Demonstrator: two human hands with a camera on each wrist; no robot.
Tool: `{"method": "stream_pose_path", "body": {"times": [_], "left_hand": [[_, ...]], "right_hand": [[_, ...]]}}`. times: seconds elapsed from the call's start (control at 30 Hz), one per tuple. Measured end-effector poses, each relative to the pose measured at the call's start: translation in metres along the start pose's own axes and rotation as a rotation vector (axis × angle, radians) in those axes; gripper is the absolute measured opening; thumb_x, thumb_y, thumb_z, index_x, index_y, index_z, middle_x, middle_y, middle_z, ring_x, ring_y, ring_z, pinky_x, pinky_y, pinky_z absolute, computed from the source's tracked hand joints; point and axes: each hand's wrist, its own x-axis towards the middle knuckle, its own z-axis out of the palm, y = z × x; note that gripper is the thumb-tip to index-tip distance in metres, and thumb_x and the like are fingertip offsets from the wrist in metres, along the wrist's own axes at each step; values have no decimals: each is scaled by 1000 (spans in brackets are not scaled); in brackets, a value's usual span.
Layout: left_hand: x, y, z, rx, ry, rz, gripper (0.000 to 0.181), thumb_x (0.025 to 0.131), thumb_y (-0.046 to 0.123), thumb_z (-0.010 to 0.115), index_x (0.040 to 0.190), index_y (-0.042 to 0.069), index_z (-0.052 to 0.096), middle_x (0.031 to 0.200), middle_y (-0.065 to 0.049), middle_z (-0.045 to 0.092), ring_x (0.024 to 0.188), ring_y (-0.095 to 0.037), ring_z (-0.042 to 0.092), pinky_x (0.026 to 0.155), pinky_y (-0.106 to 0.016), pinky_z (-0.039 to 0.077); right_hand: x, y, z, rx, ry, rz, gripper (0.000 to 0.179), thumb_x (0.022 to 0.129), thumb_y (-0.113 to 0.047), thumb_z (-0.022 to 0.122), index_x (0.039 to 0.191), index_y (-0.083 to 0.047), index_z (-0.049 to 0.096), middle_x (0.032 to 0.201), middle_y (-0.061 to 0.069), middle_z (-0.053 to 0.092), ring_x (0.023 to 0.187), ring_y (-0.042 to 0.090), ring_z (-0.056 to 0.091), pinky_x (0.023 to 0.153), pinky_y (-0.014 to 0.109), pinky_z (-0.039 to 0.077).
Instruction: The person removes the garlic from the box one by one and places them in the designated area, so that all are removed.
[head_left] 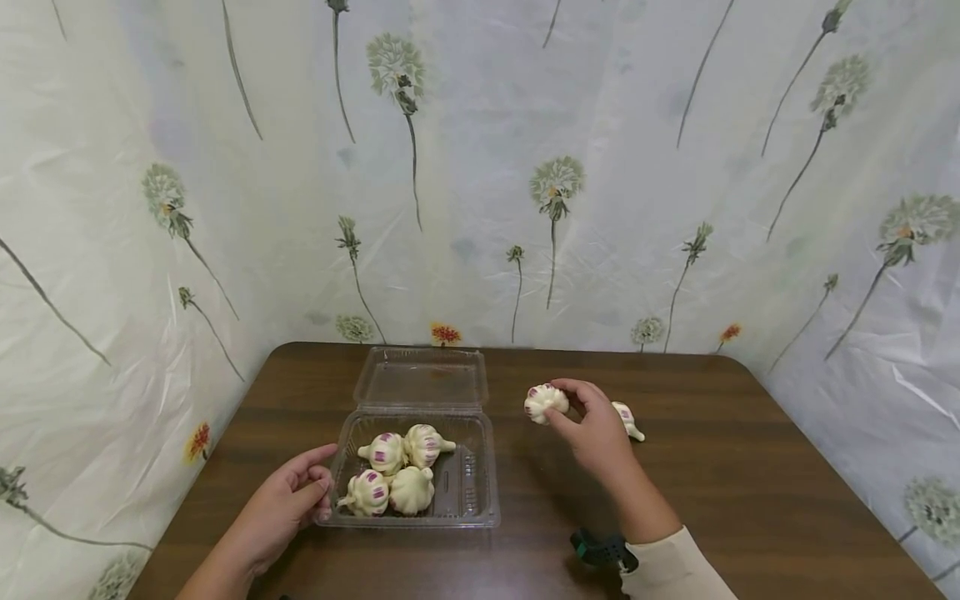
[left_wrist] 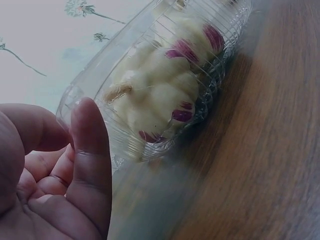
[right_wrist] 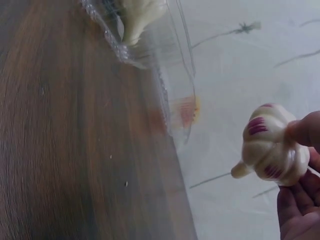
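Note:
A clear plastic clamshell container (head_left: pixel 491 475) lies on the table with its lid (head_left: pixel 420 379) folded back. Several garlic bulbs (head_left: pixel 412 490), cream with purple patches, sit mostly in its left part. My left hand (head_left: pixel 288 500) pinches the container's left rim between thumb and finger, as the left wrist view shows close up. Right of the container, my right hand (head_left: pixel 600 425) holds a garlic bulb (right_wrist: pixel 275 145) raised over the table, thumb on one side and fingers on the other. Another garlic bulb (head_left: pixel 628 422) lies on the table, partly hidden behind the right hand.
The dark wooden table (head_left: pixel 720 467) has rounded far corners. Behind it hangs a pale curtain (head_left: pixel 480 250) printed with dandelions. A dark band (head_left: pixel 600 550) is around the right wrist, beside a light sleeve (head_left: pixel 678 567).

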Motion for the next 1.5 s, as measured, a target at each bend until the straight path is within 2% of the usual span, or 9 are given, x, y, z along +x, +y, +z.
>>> {"method": "stream_pose_path", "body": {"times": [0.27,0.47,0.63,0.8,0.87,1.0,1.1,1.33,1.5], "left_hand": [[0,1,2,7,20,-7,57,108,2,50,161,3,30,108,-5,51,85,-12,57,73,-25,58],[1,0,1,8,21,-2,56,108,2,50,161,4,31,108,-5,52,85,-12,57,72,-25,58],[1,2,1,5,14,5,57,108,2,50,162,2,29,108,-5,53,85,-12,57,72,-25,58],[0,4,2,0,30,-1,57,108,1,49,161,3,30,108,-5,53,85,-12,57,72,-25,58],[0,5,3,-1,32,0,57,108,0,49,161,3,30,107,-5,53,85,-12,57,72,-24,58],[0,4,4,1,29,4,57,108,1,50,161,3,30,107,-5,54,85,-12,57,72,-25,58],[-1,3,3,2,23,5,58,108,2,50,162,2,29,108,-5,54,85,-12,57,72,-25,58],[0,1,2,13,16,5,57,108,2,50,161,2,30,108,-5,53,85,-12,57,72,-25,58],[1,1,2,12,19,-2,57,108,1,49,161,3,30,108,-5,53,85,-12,57,72,-24,58]], "right_hand": [[-1,4,-8,1,76,10,44,97,-16,77,137,-5,63,138,14,59,135,31,59,109,45,52],[-3,3,-13,-2,94,29,47,97,-20,77,139,-7,61,140,13,57,137,30,57,108,44,52],[-4,5,-19,-29,128,51,48,97,-23,77,140,-8,62,139,12,57,134,28,59,105,31,54],[-7,7,-24,-49,175,50,49,97,-26,78,139,-8,63,137,13,58,130,29,61,99,31,57],[-8,9,-26,-42,188,51,49,97,-25,78,139,-8,63,137,13,58,130,29,61,97,26,57],[-9,15,-31,-20,206,56,48,97,-24,77,140,-6,62,138,14,57,132,30,60,90,7,50],[-11,18,-35,-18,202,64,50,98,-25,76,141,-5,61,141,16,56,134,31,58,87,1,45],[-14,23,-44,-9,230,91,50,99,-24,75,142,-4,60,143,17,54,137,33,56,88,1,45],[-16,27,-49,2,239,114,50,100,-25,73,143,-4,59,144,16,52,138,31,55,99,11,49]]}}
